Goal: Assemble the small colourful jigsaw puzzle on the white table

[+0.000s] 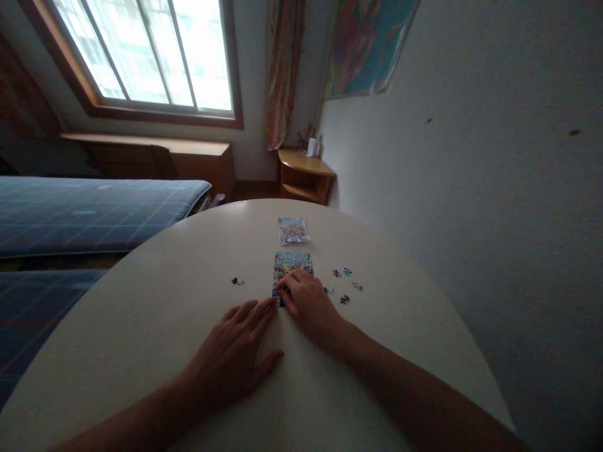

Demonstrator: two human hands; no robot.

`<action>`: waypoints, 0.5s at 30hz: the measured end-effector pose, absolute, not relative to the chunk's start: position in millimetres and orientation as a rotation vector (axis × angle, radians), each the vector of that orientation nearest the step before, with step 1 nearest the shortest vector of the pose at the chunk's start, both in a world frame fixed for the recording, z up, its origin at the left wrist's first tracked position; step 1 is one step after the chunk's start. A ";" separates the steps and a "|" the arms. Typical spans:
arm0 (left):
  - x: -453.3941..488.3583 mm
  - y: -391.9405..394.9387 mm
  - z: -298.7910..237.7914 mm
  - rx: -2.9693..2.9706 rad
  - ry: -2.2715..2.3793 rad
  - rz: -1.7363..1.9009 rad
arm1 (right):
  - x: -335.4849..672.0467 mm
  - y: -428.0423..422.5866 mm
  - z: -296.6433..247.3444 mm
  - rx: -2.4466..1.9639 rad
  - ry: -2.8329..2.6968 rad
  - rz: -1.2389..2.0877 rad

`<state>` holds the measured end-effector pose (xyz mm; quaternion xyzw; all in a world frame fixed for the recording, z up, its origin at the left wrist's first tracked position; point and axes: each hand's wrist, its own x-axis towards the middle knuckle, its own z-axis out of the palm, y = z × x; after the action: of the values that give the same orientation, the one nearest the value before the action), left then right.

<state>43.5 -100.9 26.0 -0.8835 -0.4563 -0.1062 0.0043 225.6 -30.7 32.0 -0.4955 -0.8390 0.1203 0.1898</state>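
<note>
A colourful, partly joined jigsaw puzzle [293,258] lies on the white round table [188,326]. My right hand [308,304] rests over its lower part, thumb and fingers bent together near the puzzle's left edge. Whatever is between those fingertips is hidden. Flat on the table, fingers stretched out, my left hand [238,342] touches the puzzle's lower left corner with its fingertips. Loose puzzle pieces lie on both sides: a dark and pale pair [237,281] to the left, a red piece [336,273], a blue piece [347,271] and a dark piece [345,299] among several to the right.
Beyond the puzzle lies a small printed picture sheet [293,231]. A bed with a plaid blue cover [103,210] stands to the left of the table, and a pale wall [452,207] rises on the right. A wooden corner cabinet [306,164] is behind.
</note>
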 end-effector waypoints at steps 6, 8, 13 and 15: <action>40.8 -98.9 23.7 -2.783 -1.399 -0.380 | 230.3 -33.7 38.3 -1.321 -2.463 0.275; 39.5 -98.2 22.2 -2.787 -1.391 -0.403 | 240.0 -30.3 41.7 -1.250 -2.490 0.336; 37.2 -96.3 19.6 -2.801 -1.390 -0.428 | 283.1 -19.1 48.6 -1.249 -2.524 0.316; 36.6 -95.2 18.9 -2.803 -1.390 -0.427 | 298.6 -16.0 47.8 -1.236 -2.571 0.328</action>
<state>36.6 -95.2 18.9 -0.8877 -0.4401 -0.1351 -0.0080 298.6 -16.0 47.8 -0.4265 -0.8872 0.1131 0.1345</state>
